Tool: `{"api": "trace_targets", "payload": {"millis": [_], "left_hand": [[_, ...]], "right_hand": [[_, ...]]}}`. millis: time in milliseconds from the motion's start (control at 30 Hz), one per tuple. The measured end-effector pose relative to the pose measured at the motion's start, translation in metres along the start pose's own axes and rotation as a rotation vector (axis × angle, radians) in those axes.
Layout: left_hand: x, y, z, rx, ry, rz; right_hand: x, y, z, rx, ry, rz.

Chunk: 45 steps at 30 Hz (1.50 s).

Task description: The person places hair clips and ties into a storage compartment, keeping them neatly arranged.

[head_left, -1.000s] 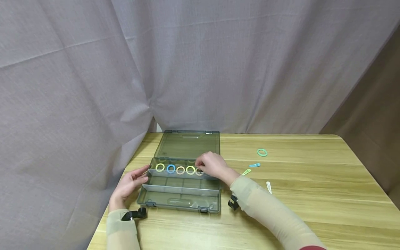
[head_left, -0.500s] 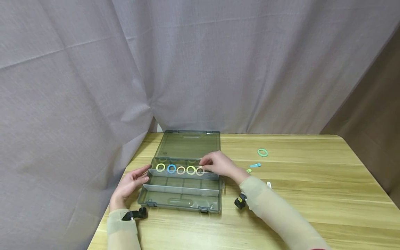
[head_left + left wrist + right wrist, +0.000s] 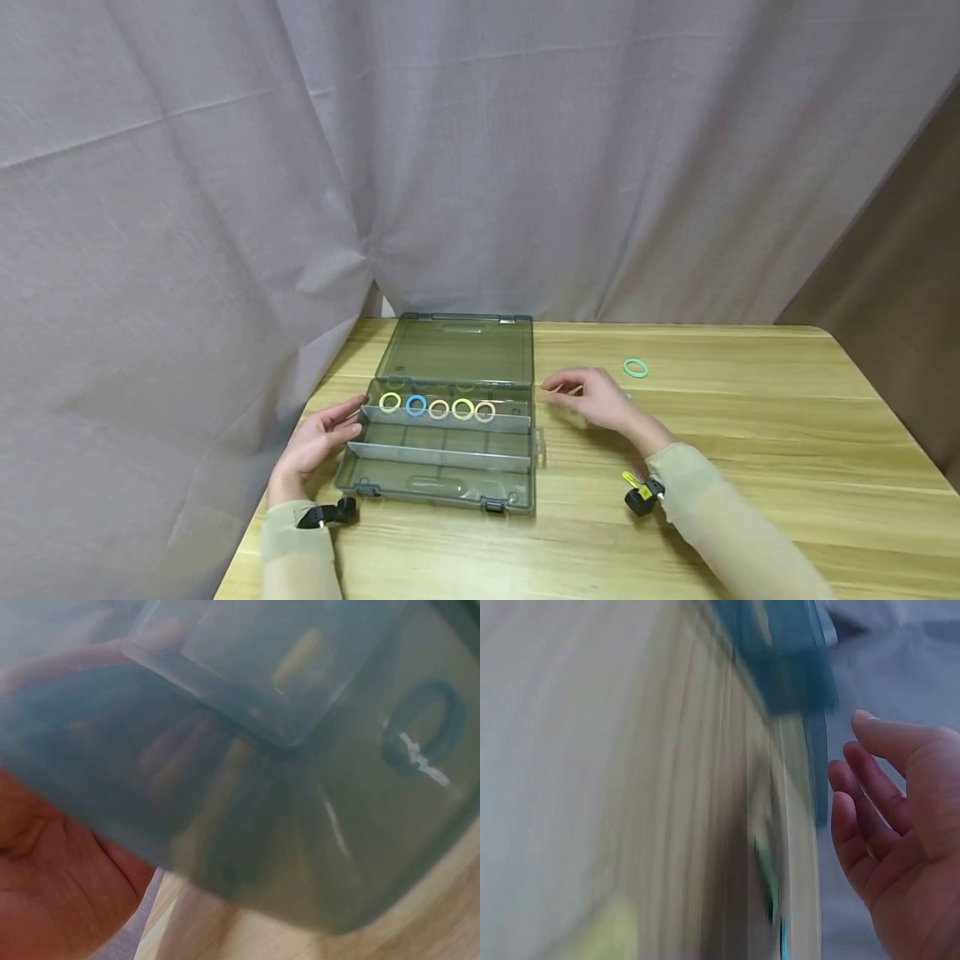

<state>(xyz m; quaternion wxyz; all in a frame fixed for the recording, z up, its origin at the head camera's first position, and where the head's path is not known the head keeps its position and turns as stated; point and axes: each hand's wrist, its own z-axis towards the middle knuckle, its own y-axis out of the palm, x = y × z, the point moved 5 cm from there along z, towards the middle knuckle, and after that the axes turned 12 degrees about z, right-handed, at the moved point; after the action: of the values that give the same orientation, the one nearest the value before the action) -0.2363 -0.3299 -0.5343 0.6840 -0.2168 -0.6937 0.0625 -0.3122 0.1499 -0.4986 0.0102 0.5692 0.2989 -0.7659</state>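
Observation:
A translucent grey-green divided box [image 3: 480,483] stands with its lid [image 3: 457,354] laid back. Several ring-shaped hair ties stand in a row along the back compartment: yellow, a blue hair tie [image 3: 416,406], more yellow, and a peach hair tie [image 3: 485,412] at the right end. My left hand [image 3: 318,442] rests against the box's left side, fingers and thumb extended. To the right of the box, above the table, my right hand [image 3: 596,400] holds nothing. In the right wrist view its thumb and loosely bent fingers [image 3: 889,799] are apart.
A green hair tie [image 3: 635,368] lies on the wooden table [image 3: 750,400], beyond my right hand. A yellow-green snap hair clip [image 3: 632,479] shows beside the right wrist camera [image 3: 639,502]. Grey curtain [image 3: 480,167] hangs behind the table.
My right hand has let go of the peach hair tie at the row's right end and moved right, out of the box. It now covers most of the blue clip; my left hand stays.

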Motion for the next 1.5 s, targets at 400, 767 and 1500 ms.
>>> {"api": "trace_targets", "payload": {"millis": [400, 767, 1500], "left_hand": [[-0.001, 0.000, 0.000, 0.008, 0.016, 0.036], [0.002, 0.001, 0.000, 0.009, 0.015, 0.072], [0.004, -0.001, -0.001, 0.023, 0.006, 0.080]], "right_hand": [[0.040, -0.098, -0.050, 0.189, 0.122, -0.134], [0.072, -0.131, -0.072, 0.248, 0.253, -0.149], [0.084, -0.134, -0.058, 0.252, 0.285, -0.164]]}}
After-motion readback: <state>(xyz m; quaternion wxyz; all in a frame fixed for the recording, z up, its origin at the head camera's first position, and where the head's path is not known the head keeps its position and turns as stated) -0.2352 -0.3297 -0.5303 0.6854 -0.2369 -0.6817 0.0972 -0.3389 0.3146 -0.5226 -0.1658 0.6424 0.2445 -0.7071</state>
